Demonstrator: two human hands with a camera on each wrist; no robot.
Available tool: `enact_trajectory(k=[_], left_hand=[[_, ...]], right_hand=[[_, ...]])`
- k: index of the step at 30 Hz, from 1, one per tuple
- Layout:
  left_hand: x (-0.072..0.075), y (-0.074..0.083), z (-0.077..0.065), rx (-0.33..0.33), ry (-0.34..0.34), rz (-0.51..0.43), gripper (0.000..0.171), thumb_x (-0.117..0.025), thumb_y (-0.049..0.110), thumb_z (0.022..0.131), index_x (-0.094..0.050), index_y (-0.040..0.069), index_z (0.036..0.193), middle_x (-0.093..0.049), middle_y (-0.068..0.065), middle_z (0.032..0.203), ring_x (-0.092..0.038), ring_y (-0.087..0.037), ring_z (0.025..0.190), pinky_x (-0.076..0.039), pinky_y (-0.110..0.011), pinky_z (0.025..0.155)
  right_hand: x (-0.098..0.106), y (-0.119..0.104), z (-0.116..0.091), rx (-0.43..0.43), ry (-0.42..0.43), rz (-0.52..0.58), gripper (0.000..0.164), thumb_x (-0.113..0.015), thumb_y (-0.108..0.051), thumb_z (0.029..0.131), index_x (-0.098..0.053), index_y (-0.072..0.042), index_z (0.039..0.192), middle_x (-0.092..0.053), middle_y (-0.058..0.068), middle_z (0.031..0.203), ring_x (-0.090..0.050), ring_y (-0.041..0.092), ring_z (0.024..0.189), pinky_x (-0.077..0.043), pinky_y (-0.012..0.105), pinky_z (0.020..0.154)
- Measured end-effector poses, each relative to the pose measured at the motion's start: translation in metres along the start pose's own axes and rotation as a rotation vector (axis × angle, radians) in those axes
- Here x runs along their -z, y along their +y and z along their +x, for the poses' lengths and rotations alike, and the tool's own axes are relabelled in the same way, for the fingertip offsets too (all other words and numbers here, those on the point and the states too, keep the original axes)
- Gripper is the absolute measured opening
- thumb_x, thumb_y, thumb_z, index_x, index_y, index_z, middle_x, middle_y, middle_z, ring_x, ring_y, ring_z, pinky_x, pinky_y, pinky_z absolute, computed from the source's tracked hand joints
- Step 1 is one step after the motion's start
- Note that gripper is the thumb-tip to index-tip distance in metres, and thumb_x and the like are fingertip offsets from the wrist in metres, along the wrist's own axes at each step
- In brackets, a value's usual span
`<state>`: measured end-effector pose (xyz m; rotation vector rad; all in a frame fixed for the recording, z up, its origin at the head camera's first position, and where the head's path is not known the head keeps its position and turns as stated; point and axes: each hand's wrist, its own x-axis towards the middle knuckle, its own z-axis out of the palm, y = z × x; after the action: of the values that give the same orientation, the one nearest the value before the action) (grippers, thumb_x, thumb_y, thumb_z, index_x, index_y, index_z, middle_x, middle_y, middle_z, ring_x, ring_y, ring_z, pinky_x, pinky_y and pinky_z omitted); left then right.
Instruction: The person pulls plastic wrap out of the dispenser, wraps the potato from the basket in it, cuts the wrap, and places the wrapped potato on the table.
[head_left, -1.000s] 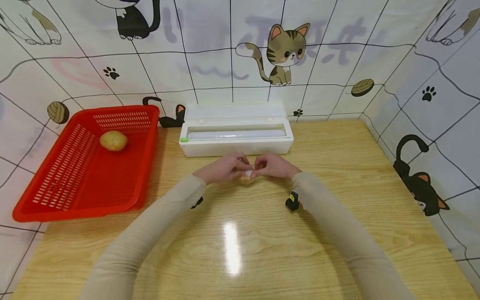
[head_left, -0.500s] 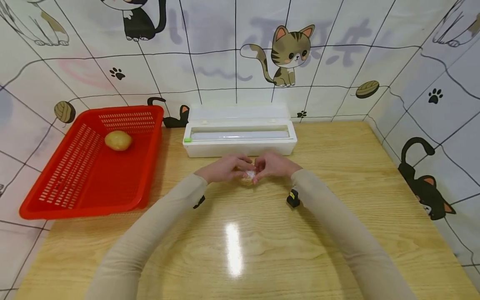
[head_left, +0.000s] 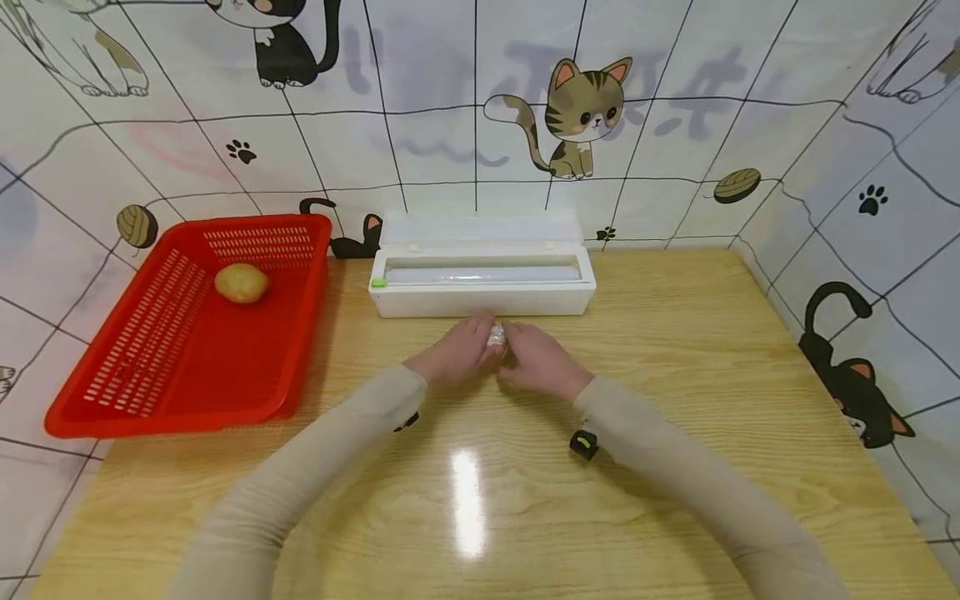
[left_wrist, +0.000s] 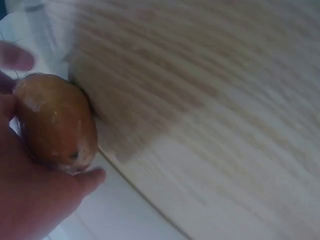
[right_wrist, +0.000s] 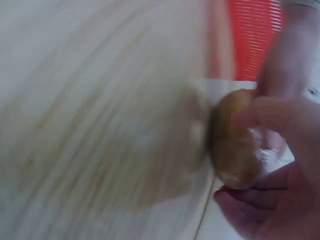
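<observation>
A potato (left_wrist: 57, 122) in clear cling film is held between both hands, just in front of the white dispenser. In the left wrist view, my left hand (head_left: 457, 350) curls round one side of it, thumb along its lower edge. From the other side my right hand (head_left: 543, 360) grips the same potato (right_wrist: 230, 145) with thumb and fingers. A crumpled tuft of cling film (head_left: 496, 336) shows between the hands in the head view, where the fingers hide most of the potato. The film looks gathered near the right fingers in the right wrist view.
A white cling film dispenser (head_left: 483, 302) stands behind the hands, lid up, roll inside, with a green slider at its left end. To the left, a red plastic basket (head_left: 225, 358) holds one unwrapped potato (head_left: 242, 283). Cat-patterned walls border the wooden table (head_left: 360, 517).
Both hands have turned from pinching the film on top to curling round the potato's sides. The right wrist has come lower and nearer. The head view has shifted slightly.
</observation>
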<state>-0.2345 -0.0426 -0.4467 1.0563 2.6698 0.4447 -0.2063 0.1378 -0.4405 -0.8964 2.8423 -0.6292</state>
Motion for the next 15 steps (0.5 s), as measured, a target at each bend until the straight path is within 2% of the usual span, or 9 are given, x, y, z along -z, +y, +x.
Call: enact_trajectory(k=[2, 4, 7, 10, 12, 15], left_hand=[[-0.003, 0.000, 0.001, 0.033, -0.027, -0.021, 0.060, -0.033, 0.030, 0.106, -0.018, -0.012, 0.146, -0.023, -0.030, 0.150, -0.022, -0.038, 0.140, -0.014, -0.042, 0.114], [-0.005, 0.000, 0.002, 0.054, -0.037, 0.002, 0.058, -0.029, 0.030, 0.107, -0.018, -0.011, 0.146, -0.025, -0.028, 0.150, -0.022, -0.036, 0.140, -0.014, -0.040, 0.115], [-0.007, 0.002, 0.003, 0.063, -0.043, 0.050, 0.054, -0.030, 0.028, 0.107, -0.022, -0.011, 0.145, -0.029, -0.027, 0.148, -0.025, -0.034, 0.139, -0.015, -0.039, 0.114], [-0.006, 0.004, 0.005, 0.062, -0.062, 0.085, 0.054, -0.028, 0.027, 0.107, -0.022, -0.010, 0.146, -0.030, -0.026, 0.147, -0.026, -0.034, 0.139, -0.015, -0.039, 0.114], [-0.006, 0.005, 0.004, 0.053, -0.067, 0.076, 0.055, -0.025, 0.027, 0.107, -0.020, -0.011, 0.146, -0.028, -0.026, 0.148, -0.023, -0.035, 0.140, -0.012, -0.038, 0.115], [-0.003, 0.003, 0.001, 0.001, -0.033, -0.017, 0.056, -0.025, 0.025, 0.106, -0.019, -0.014, 0.145, -0.027, -0.030, 0.148, -0.022, -0.037, 0.140, -0.010, -0.038, 0.115]], right_hand=[[-0.005, -0.002, 0.004, 0.010, 0.040, -0.075, 0.053, -0.077, -0.023, 0.081, -0.053, 0.009, 0.116, -0.060, 0.015, 0.098, -0.059, 0.030, 0.094, -0.049, 0.041, 0.083], [-0.008, -0.001, 0.006, 0.027, 0.083, -0.154, 0.049, -0.080, -0.026, 0.080, -0.055, 0.006, 0.109, -0.060, 0.013, 0.093, -0.059, 0.030, 0.091, -0.050, 0.041, 0.081], [-0.012, 0.000, 0.007, 0.038, 0.136, -0.208, 0.048, -0.081, -0.029, 0.079, -0.057, 0.003, 0.104, -0.060, 0.012, 0.088, -0.060, 0.029, 0.085, -0.051, 0.040, 0.075], [-0.015, -0.002, 0.005, 0.050, 0.142, -0.247, 0.054, -0.078, -0.026, 0.082, -0.055, 0.009, 0.117, -0.062, 0.021, 0.103, -0.060, 0.034, 0.097, -0.050, 0.042, 0.085], [-0.016, -0.006, 0.004, 0.053, 0.125, -0.289, 0.061, -0.074, -0.021, 0.086, -0.047, 0.015, 0.128, -0.057, 0.028, 0.118, -0.056, 0.038, 0.109, -0.046, 0.042, 0.094], [-0.018, -0.012, 0.003, 0.062, 0.105, -0.394, 0.063, -0.068, -0.016, 0.090, -0.038, 0.020, 0.133, -0.050, 0.032, 0.129, -0.052, 0.039, 0.118, -0.042, 0.041, 0.100]])
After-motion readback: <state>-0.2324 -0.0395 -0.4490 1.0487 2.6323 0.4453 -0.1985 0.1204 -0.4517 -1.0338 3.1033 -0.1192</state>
